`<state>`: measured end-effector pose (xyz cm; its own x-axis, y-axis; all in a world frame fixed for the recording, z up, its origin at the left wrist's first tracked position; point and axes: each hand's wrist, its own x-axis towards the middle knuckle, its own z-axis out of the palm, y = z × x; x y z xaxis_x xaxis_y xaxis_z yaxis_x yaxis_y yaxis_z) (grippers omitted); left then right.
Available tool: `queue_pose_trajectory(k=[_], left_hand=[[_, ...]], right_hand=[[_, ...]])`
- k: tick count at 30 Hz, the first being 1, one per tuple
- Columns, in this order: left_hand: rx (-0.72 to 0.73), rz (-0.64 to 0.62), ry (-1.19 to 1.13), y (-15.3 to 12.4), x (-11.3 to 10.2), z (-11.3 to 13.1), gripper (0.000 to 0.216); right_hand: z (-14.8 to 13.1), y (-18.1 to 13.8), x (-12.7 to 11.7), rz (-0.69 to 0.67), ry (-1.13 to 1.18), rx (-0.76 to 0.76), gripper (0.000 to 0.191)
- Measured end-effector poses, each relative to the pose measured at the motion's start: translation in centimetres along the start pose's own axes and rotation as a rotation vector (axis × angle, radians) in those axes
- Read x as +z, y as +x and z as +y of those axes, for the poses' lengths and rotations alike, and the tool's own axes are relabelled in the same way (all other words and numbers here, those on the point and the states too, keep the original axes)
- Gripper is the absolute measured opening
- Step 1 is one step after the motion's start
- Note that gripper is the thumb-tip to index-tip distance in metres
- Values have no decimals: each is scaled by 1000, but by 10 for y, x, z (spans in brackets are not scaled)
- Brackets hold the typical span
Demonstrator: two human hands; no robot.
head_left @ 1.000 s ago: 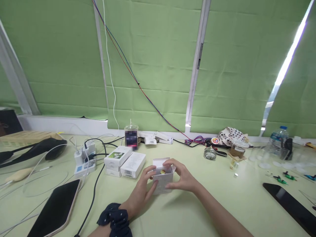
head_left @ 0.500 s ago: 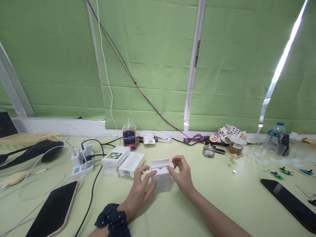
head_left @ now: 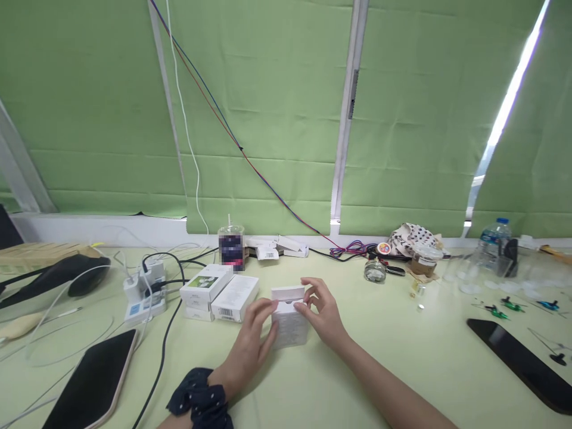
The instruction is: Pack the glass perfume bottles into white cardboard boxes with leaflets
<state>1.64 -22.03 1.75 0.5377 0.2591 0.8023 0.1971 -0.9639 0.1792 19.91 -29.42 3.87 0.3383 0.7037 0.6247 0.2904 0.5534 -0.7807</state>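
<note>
A small white carton box (head_left: pixel 289 325) stands upright on the pale green table (head_left: pixel 366 381), its top flap (head_left: pixel 288 293) raised at the back. My left hand (head_left: pixel 250 342) grips the box's left side with fingers curled around it. My right hand (head_left: pixel 322 313) is at the box's upper right corner, thumb and fingertips pinched on the top edge near the flap. What is inside the box is hidden. A dark dotted scrunchie (head_left: pixel 201 405) sits on my left wrist.
Two white product boxes (head_left: pixel 221 292) lie left of my hands, beside a power strip with chargers (head_left: pixel 143 292) and cables. A phone (head_left: pixel 92 384) lies front left, a dark tablet (head_left: pixel 522 360) at right. Plastic cup (head_left: pixel 231 247), glass jars, water bottle (head_left: pixel 491 241) line the back.
The gold-topped item seen in the open box a second ago is no longer visible. My right fingers moved onto the box's top edge by the flap. The view drifted slightly.
</note>
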Motion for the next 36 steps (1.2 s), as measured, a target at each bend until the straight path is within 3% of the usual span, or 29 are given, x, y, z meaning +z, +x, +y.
queue_pose_trajectory(k=[3,5,9,14,23,30,36], left_hand=[[-174,126,-73,1,1,1,36],[-269,144,-129,3,1,2,28],[-346,121,-158,4,2,0,16],[-429,6,-458,7,2,2,23],[-413,6,-462,18,1,7,15],[-212,-30,-192,27,-7,9,14],[-274,-114,-356,30,-11,4,14]], right_hand=[[-1,3,-4,-108,47,7,18],[-1,5,-6,-122,56,-1,11],[-1,6,-7,-108,23,-13,9],[-3,6,-8,-82,-96,-39,3],[3,10,-12,-208,129,44,13],[6,15,-18,-298,224,146,22],[5,16,-22,-338,226,125,18]])
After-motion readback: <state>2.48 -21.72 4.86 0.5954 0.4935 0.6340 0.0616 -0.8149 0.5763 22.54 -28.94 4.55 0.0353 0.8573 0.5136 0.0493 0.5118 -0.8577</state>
